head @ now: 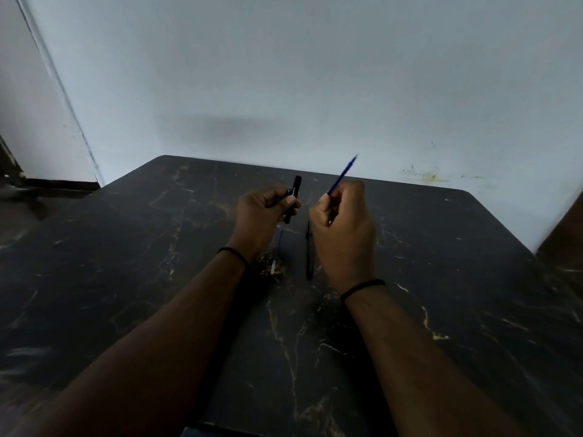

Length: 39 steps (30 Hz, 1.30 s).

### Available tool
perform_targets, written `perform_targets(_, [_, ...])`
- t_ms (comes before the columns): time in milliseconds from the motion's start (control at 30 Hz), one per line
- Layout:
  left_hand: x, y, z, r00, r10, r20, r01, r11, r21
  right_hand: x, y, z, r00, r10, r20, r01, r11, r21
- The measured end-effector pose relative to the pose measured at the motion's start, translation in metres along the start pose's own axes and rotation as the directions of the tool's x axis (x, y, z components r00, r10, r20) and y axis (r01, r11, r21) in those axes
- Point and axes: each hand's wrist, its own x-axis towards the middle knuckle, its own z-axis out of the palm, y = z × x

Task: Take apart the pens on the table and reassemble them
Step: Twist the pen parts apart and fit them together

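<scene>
My left hand [259, 216] grips a black pen barrel [294, 192] that points up and away over the dark marble table [126, 279]. My right hand [342, 234] pinches a thin blue refill [342, 175], which sticks out up and to the right, blurred at its tip. The two hands are held apart above the table's middle. On the table between my wrists lies a black pen [309, 252], lengthwise toward me. A pale, see-through pen part [277, 247] lies to its left, partly hidden by my left wrist.
A bare pale wall [315, 74] rises right behind the table's far edge. The floor and a dark skirting show at the far left [47, 184]. A brown object edge [568, 228] stands at the right.
</scene>
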Motion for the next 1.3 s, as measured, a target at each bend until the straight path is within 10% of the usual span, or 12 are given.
perform_targets(733, [-0.009, 0.004, 0.011, 0.969, 0.189, 0.159, -0.210, 0.969, 0.128, 0.004, 0.009, -0.003, 0.998, 0.033, 0.056, -0.036, 0.998, 0.057])
perform_targets(1300, [-0.008, 0.006, 0.012, 0.995, 0.018, 0.102, -0.010, 0.997, -0.082, 0.001, 0.015, 0.001, 0.985, 0.167, 0.042, -0.172, 0.969, 0.176])
